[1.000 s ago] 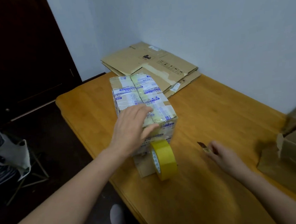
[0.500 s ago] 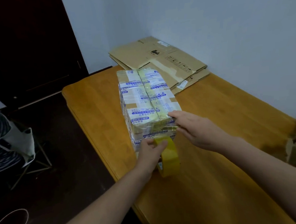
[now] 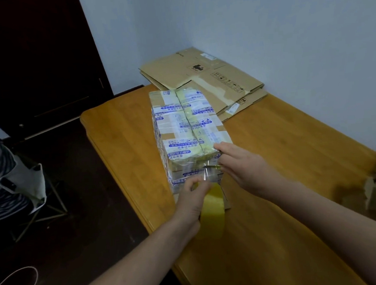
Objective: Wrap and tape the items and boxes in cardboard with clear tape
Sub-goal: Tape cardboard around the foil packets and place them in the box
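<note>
- As the counter (image 3: 283,158) runs away from the person, so does the taped parcel (image 3: 188,129) on it: long axis front-to-back, near short end facing both hands.
- Right hand (image 3: 242,167) is at the parcel's near top-right corner, index on top, thumb apparently pinching the tape end.
- Left hand (image 3: 191,200) is lower and nearer the body, gripping the yellow tape roll (image 3: 211,209).
- Clear tape strip (image 3: 209,174) spans btwn the hands across the near end face; next pull prob. goes along that face.

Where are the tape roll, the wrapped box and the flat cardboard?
tape roll (image 3: 211,209): head view, yellow outer band
wrapped box (image 3: 181,125): head view, taped top face
flat cardboard (image 3: 170,68): head view, top sheet
</note>
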